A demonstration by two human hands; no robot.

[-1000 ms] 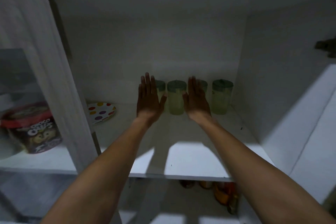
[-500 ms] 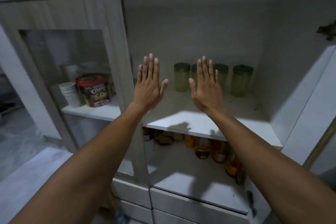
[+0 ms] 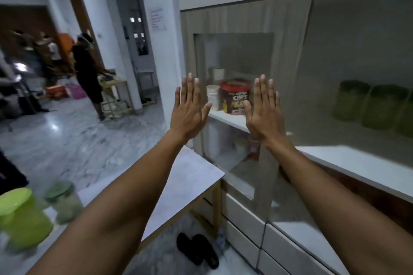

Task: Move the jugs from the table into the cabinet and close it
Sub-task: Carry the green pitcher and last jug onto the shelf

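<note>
Both my hands are raised flat, fingers spread, holding nothing. My left hand (image 3: pixel 188 109) and my right hand (image 3: pixel 263 110) hover in front of the cabinet's glass-fronted left section (image 3: pixel 232 56). Several green-lidded jugs (image 3: pixel 371 107) stand in a row on the white shelf (image 3: pixel 357 163) of the open cabinet compartment at the right, well right of my right hand. On the table (image 3: pixel 183 183) at lower left stands another jug with a green lid (image 3: pixel 63 203), partly blurred, beside a lime-green container (image 3: pixel 20 216).
Behind the glass sit a red cereal tub (image 3: pixel 235 96) and stacked white cups (image 3: pixel 213 96). White drawers (image 3: pixel 241 219) run below the cabinet. Black slippers (image 3: pixel 197 250) lie on the floor under the table. A person in black (image 3: pixel 88 73) stands in the far room at left.
The view has swung left and back from the cabinet. My hands have drawn away from the jugs on the shelf; the table with a jug has come into view.
</note>
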